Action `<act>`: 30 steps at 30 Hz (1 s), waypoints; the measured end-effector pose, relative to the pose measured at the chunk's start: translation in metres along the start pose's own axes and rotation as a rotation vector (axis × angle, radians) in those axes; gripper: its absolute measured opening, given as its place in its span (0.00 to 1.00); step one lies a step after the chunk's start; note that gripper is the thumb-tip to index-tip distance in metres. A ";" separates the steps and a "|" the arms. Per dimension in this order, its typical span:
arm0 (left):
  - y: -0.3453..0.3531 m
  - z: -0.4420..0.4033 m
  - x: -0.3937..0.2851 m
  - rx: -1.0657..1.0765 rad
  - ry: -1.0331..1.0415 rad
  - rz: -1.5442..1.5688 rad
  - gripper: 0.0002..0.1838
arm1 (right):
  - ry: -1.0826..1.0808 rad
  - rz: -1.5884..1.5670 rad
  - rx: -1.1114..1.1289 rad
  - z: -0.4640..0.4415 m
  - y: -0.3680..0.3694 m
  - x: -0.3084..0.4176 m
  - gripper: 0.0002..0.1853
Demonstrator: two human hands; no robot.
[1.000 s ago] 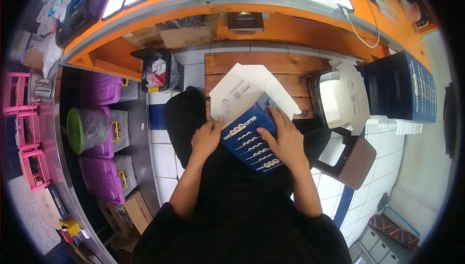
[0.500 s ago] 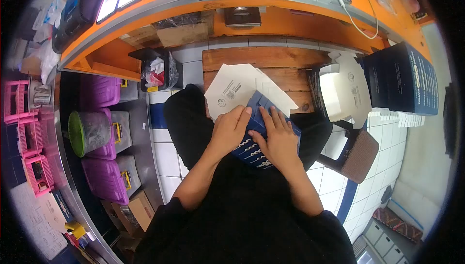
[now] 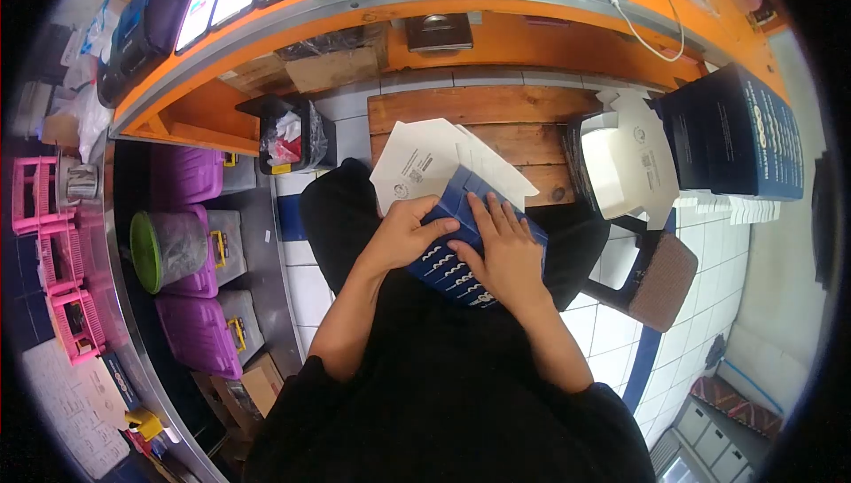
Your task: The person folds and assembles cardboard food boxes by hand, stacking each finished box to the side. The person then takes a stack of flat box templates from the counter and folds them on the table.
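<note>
A dark blue cardboard box with white wavy print lies in my lap, tilted. My left hand is closed on its left edge, thumb across the top and fingers curled. On the upper panel, my right hand lies with fingers stretched and thumb apart, pressing on the card. Beyond the box, white printed cardboard sheets extend from under it onto the wooden bench. Part of the box is hidden by my hands.
To the right stand an open white carton and a stack of dark blue boxes, with a brown stool below. An orange counter spans the front. A black bin and purple-lidded tubs are at left.
My left hand has moved slightly left and down, its thumb now lower on the box edge. My right hand stays on the panel. The camera view has shifted a little.
</note>
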State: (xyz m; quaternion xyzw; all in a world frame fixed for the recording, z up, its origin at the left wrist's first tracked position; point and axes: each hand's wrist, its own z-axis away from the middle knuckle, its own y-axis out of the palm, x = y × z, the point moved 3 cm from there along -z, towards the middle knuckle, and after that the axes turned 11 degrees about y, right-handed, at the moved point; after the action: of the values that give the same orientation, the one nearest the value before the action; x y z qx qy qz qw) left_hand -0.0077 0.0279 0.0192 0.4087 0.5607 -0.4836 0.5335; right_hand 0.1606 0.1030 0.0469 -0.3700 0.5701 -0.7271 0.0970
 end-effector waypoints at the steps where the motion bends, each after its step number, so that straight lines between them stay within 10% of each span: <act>1: 0.000 0.000 0.000 -0.026 0.016 -0.002 0.11 | -0.004 0.002 -0.009 0.000 -0.001 0.001 0.38; 14: -0.008 0.001 0.015 0.002 -0.140 0.076 0.09 | 0.033 -0.054 -0.005 -0.001 0.000 -0.011 0.37; 20: -0.023 0.026 0.105 -0.273 0.129 0.038 0.28 | 0.376 -0.470 0.080 0.004 0.000 -0.081 0.34; 30: 0.033 -0.003 0.116 -0.662 0.207 -0.016 0.26 | 0.423 -0.697 -0.017 0.022 0.024 -0.120 0.30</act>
State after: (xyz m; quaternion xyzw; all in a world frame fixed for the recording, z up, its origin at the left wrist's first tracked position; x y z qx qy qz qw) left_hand 0.0131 0.0306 -0.1000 0.2559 0.7415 -0.2356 0.5738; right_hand 0.2534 0.1457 -0.0246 -0.3841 0.4240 -0.7718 -0.2775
